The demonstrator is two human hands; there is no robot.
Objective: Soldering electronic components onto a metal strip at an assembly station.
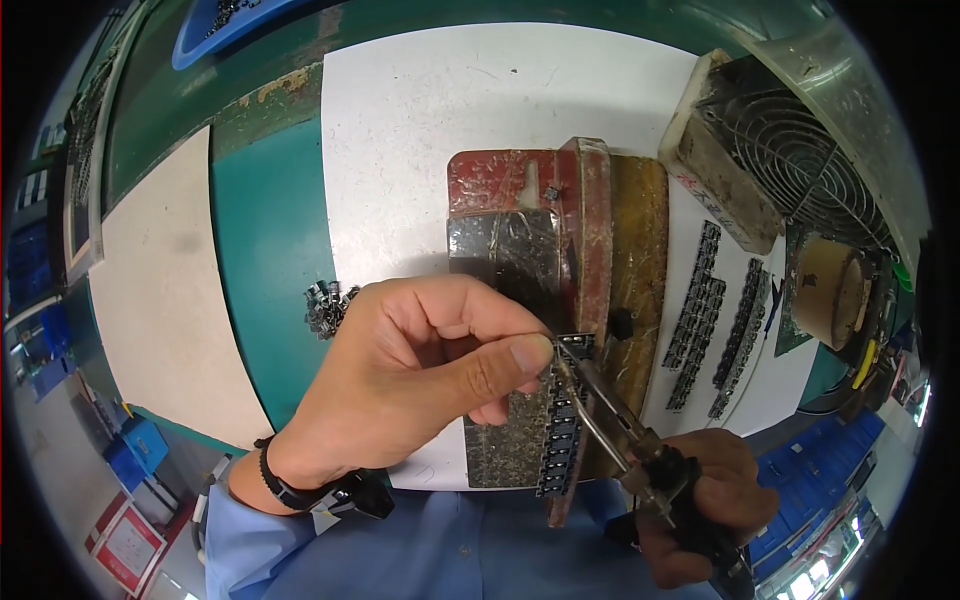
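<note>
My right hand (720, 485) is wrapped round the black handle of a soldering iron (607, 400), which has a thin metal tube running beside its barrel. The iron's tip points up and left to the fingertips of my left hand (395, 370). Thumb and index finger of that hand are pinched together at the upper end of a row of small black electronic parts (560, 440). What they pinch is too small or hidden to make out. The row lies along the edge of a worn red and dark fixture (592, 230), partly covered by my left hand.
Strips of black parts (695, 315) lie on white paper (410, 120) to the right. A fan (800, 160) stands behind them, with a brown round object (832, 290) nearby. At left are a loose pile of parts (322, 310) and a beige board (165, 290); a blue tray (225, 30) sits far left.
</note>
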